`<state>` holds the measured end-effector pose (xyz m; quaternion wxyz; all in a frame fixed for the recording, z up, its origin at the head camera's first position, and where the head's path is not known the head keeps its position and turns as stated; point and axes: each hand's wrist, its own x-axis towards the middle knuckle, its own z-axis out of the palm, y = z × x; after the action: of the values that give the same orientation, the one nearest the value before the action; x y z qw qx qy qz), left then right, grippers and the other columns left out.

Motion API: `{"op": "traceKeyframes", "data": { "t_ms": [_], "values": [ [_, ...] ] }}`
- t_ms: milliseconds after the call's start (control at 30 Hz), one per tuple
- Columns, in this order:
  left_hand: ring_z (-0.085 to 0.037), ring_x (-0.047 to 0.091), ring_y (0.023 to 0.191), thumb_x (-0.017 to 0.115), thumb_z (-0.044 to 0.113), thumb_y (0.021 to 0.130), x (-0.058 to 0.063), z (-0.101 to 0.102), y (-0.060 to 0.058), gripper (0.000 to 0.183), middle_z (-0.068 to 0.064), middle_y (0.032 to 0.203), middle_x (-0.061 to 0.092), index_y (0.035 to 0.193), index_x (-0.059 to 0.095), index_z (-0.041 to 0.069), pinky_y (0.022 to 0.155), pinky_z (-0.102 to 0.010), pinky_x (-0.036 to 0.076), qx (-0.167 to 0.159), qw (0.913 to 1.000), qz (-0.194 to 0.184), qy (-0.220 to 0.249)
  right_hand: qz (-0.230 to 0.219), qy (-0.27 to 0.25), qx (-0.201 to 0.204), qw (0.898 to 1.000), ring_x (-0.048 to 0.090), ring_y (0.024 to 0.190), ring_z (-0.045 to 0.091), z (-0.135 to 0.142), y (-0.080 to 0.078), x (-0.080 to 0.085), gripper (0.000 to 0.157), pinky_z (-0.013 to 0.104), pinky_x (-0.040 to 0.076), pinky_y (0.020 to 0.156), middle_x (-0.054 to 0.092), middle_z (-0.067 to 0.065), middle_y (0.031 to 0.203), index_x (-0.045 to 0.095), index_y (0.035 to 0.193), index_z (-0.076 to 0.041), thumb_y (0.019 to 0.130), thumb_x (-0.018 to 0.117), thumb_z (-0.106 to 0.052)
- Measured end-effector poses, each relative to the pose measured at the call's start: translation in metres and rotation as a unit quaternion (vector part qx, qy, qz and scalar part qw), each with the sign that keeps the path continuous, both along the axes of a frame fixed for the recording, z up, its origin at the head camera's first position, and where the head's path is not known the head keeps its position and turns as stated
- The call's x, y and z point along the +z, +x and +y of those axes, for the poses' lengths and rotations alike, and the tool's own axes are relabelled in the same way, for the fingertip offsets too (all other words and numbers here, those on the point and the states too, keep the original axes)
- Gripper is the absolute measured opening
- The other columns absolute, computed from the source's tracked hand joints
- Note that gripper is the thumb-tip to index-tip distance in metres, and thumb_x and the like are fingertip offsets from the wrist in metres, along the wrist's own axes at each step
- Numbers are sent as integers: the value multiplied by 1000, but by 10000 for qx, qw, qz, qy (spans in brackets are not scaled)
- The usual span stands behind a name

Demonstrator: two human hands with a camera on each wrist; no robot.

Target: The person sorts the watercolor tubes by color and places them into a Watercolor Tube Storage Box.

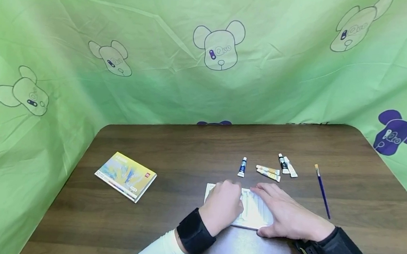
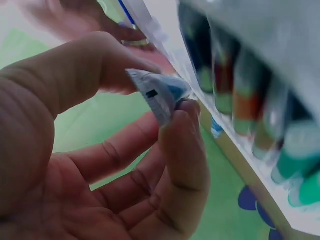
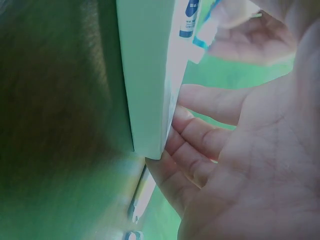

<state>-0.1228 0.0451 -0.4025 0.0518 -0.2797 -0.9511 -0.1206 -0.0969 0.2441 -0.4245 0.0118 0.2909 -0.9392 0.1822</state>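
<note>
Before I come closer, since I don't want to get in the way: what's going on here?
A person's left hand pinches a tube at the tray, while the right hand rests against the tray's right side. More tubes sit in the tray; five others lie beyond it on the table, near a brush. A yellow box lies off to the left.

Left grip point(image 1: 223, 204) pinches a crimp-ended tube point(image 2: 162, 91) near the white tray point(image 3: 144, 80) (right grip point(image 1: 286, 213) touching).
</note>
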Motion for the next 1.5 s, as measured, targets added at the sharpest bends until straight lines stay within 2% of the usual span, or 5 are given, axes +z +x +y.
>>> {"op": "traceKeyframes", "data": {
  "t_ms": [333, 667, 967, 1167, 1500],
  "values": [
    [-15, 57, 59, 67, 20, 77, -7, 6, 18, 8, -2, 70, 59, 80, 68, 13, 50, -27, 46, 150, 9962, 691, -504, -58, -9, -34, 10000, 42, 126, 27, 1, 0, 1, 93, 47, 38, 100, 45, 13, 137, 48, 136, -5, 59, 80, -47],
    [-13, 56, 63, 66, 19, 80, -10, 19, 28, 9, -1, 75, 59, 83, 72, 13, 52, -26, 48, 457, 9890, 849, -1124, -104, -14, 37, 9999, 42, 125, 26, 0, 0, 1, 92, 47, 38, 100, 45, 12, 136, 48, 135, -3, 60, 80, -46],
    [-13, 57, 67, 69, 24, 77, -15, 27, 27, 18, -2, 78, 59, 90, 72, 12, 51, -25, 47, 556, 9839, 1156, -1243, -115, -23, 39, 9999, 43, 124, 26, 0, -1, 1, 91, 47, 39, 99, 46, 12, 135, 49, 134, -3, 60, 80, -46],
    [-13, 57, 66, 66, 21, 80, -16, 25, 27, 13, -1, 78, 59, 87, 73, 14, 51, -25, 48, 391, 9839, 1215, -1253, -168, 3, 35, 9999, 42, 125, 27, 0, 0, 0, 91, 47, 38, 100, 45, 12, 136, 48, 135, -3, 60, 80, -46],
    [-14, 59, 67, 63, 14, 81, 0, 13, 31, 8, -2, 84, 60, 79, 71, 14, 54, -29, 50, -98, 9948, 325, -958, -15, -20, 18, 10000, 42, 124, 26, 0, 0, -1, 91, 46, 38, 100, 47, 12, 135, 49, 134, -3, 59, 80, -45]
  ]
}}
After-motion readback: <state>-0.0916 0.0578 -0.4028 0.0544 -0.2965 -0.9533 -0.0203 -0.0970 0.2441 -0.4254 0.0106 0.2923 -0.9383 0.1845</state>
